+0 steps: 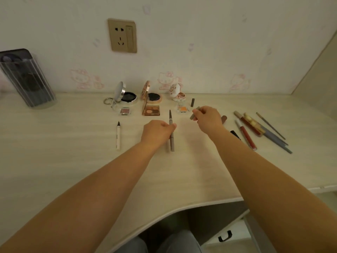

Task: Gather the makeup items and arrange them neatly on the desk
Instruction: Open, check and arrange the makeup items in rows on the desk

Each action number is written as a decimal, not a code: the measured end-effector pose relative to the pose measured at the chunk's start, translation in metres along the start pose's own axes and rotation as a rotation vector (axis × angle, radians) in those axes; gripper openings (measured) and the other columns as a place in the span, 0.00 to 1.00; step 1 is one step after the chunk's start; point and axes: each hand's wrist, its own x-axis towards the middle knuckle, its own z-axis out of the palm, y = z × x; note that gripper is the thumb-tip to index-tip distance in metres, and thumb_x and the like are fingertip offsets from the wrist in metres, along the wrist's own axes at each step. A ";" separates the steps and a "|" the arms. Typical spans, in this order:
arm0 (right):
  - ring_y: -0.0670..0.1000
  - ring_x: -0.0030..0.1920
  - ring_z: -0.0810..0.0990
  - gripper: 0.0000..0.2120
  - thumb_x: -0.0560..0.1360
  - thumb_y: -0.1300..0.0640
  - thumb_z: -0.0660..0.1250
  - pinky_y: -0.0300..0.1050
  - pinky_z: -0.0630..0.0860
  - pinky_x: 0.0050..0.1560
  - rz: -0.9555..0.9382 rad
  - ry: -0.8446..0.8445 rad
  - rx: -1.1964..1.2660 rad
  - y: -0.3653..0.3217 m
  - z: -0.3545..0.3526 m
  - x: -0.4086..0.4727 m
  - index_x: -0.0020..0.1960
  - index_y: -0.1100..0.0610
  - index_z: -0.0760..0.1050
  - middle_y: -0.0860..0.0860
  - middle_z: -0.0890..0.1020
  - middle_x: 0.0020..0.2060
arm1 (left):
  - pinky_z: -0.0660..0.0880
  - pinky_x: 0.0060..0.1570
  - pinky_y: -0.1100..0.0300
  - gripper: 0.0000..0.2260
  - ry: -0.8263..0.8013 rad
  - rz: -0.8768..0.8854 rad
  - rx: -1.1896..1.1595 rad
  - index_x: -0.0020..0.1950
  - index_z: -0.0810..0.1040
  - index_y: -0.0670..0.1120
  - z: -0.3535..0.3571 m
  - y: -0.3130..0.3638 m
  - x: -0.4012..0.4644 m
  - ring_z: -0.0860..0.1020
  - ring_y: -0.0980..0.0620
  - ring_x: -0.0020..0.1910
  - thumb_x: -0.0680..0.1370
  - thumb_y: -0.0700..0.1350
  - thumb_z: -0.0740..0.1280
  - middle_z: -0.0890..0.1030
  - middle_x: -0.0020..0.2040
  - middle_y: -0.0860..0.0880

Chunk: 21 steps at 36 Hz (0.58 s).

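Gripping a grey pencil [171, 132] near its middle, the left hand [157, 133] is closed around the shaft, with the pointed tip aimed at the far wall and the blunt end toward the near edge of the desk [54, 152]; whether the pencil's lower end touches the desk cannot be told. The right hand [207, 118] is just to the right and a little farther away, its fingers pinched shut on a small grey cap [194, 114]. Left of the left hand a white eyeliner pen [118, 136] lies on the desk, tip pointing far. Along the far side, near the wall, stand 3 open compacts: a silver compact [125, 95] with a dark pad, a rose-gold compact [152, 97], and a small white compact [177, 94]. In front of them lie a small pink eyeshadow pan [125, 111], a brown eyeshadow palette [151, 110] and an orange eyeshadow pan [182, 109]. A short dark tube [192, 102] lies near the white compact. To the right of the right hand lies a loose cluster of lip glosses and brushes [259, 128], angled from far left to near right, some touching. At the far left stands a clear ribbed container [27, 79]. A wall socket [122, 35] sits above the compacts.
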 end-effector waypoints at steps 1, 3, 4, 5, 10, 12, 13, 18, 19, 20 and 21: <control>0.46 0.41 0.75 0.10 0.80 0.55 0.57 0.16 0.58 0.33 -0.001 -0.001 -0.034 -0.001 -0.002 0.005 0.51 0.57 0.77 0.48 0.79 0.42 | 0.74 0.55 0.54 0.16 0.017 0.003 0.004 0.46 0.83 0.44 0.003 0.001 0.004 0.79 0.49 0.49 0.77 0.55 0.63 0.83 0.46 0.46; 0.50 0.48 0.78 0.08 0.79 0.57 0.59 0.25 0.64 0.47 -0.008 0.000 -0.106 -0.001 -0.003 0.018 0.52 0.55 0.76 0.51 0.82 0.47 | 0.73 0.51 0.55 0.16 0.052 0.024 -0.028 0.45 0.83 0.45 0.010 0.004 0.014 0.78 0.50 0.47 0.77 0.55 0.63 0.83 0.44 0.47; 0.51 0.51 0.79 0.08 0.78 0.58 0.60 0.34 0.67 0.52 -0.009 0.012 -0.134 0.000 -0.002 0.026 0.51 0.54 0.77 0.51 0.82 0.49 | 0.73 0.50 0.55 0.16 0.064 0.037 -0.055 0.44 0.82 0.45 0.014 0.006 0.019 0.78 0.50 0.46 0.77 0.55 0.63 0.83 0.43 0.47; 0.52 0.51 0.80 0.07 0.77 0.58 0.60 0.42 0.70 0.55 -0.005 0.029 -0.152 0.002 -0.002 0.033 0.51 0.52 0.77 0.51 0.82 0.49 | 0.73 0.50 0.55 0.15 0.073 0.051 -0.077 0.44 0.82 0.45 0.017 0.008 0.024 0.79 0.50 0.45 0.77 0.55 0.63 0.82 0.42 0.47; 0.55 0.52 0.80 0.10 0.75 0.61 0.61 0.50 0.77 0.54 -0.020 0.075 -0.187 0.011 -0.004 0.064 0.53 0.58 0.79 0.54 0.82 0.51 | 0.73 0.47 0.56 0.14 0.116 0.116 -0.133 0.43 0.81 0.44 0.031 0.020 0.048 0.78 0.51 0.42 0.78 0.53 0.63 0.80 0.38 0.49; 0.55 0.48 0.80 0.10 0.75 0.59 0.62 0.47 0.76 0.49 -0.041 0.072 -0.226 0.015 -0.004 0.075 0.51 0.59 0.80 0.54 0.83 0.49 | 0.73 0.47 0.56 0.15 0.133 0.122 -0.136 0.43 0.81 0.44 0.036 0.019 0.058 0.78 0.51 0.41 0.78 0.53 0.63 0.79 0.37 0.49; 0.54 0.46 0.79 0.10 0.75 0.58 0.62 0.46 0.75 0.46 -0.048 0.071 -0.253 0.016 -0.003 0.080 0.50 0.59 0.81 0.53 0.83 0.48 | 0.73 0.47 0.56 0.15 0.137 0.117 -0.142 0.43 0.81 0.44 0.038 0.017 0.062 0.77 0.51 0.41 0.78 0.54 0.63 0.79 0.36 0.50; 0.53 0.47 0.78 0.09 0.76 0.56 0.64 0.43 0.73 0.45 -0.035 0.012 -0.377 0.021 0.000 0.099 0.52 0.58 0.80 0.52 0.82 0.50 | 0.72 0.42 0.60 0.12 0.188 0.106 -0.159 0.39 0.78 0.47 0.043 0.012 0.078 0.75 0.54 0.38 0.77 0.53 0.64 0.76 0.32 0.55; 0.54 0.49 0.79 0.10 0.76 0.56 0.64 0.44 0.73 0.46 -0.034 0.009 -0.395 0.021 0.002 0.101 0.53 0.58 0.80 0.53 0.82 0.50 | 0.72 0.43 0.59 0.12 0.194 0.112 -0.155 0.39 0.78 0.48 0.044 0.013 0.079 0.76 0.54 0.38 0.77 0.53 0.64 0.76 0.33 0.55; 0.55 0.50 0.78 0.10 0.76 0.56 0.64 0.44 0.72 0.46 -0.036 0.011 -0.412 0.022 0.003 0.102 0.54 0.58 0.79 0.54 0.81 0.51 | 0.72 0.43 0.59 0.12 0.202 0.116 -0.150 0.39 0.78 0.48 0.044 0.013 0.079 0.76 0.54 0.38 0.77 0.52 0.64 0.76 0.33 0.55; 0.55 0.51 0.78 0.10 0.76 0.56 0.64 0.44 0.72 0.45 -0.040 0.016 -0.423 0.022 0.005 0.104 0.54 0.58 0.79 0.55 0.81 0.51 | 0.72 0.43 0.59 0.12 0.210 0.121 -0.147 0.39 0.78 0.48 0.045 0.013 0.079 0.75 0.54 0.37 0.77 0.52 0.64 0.76 0.32 0.55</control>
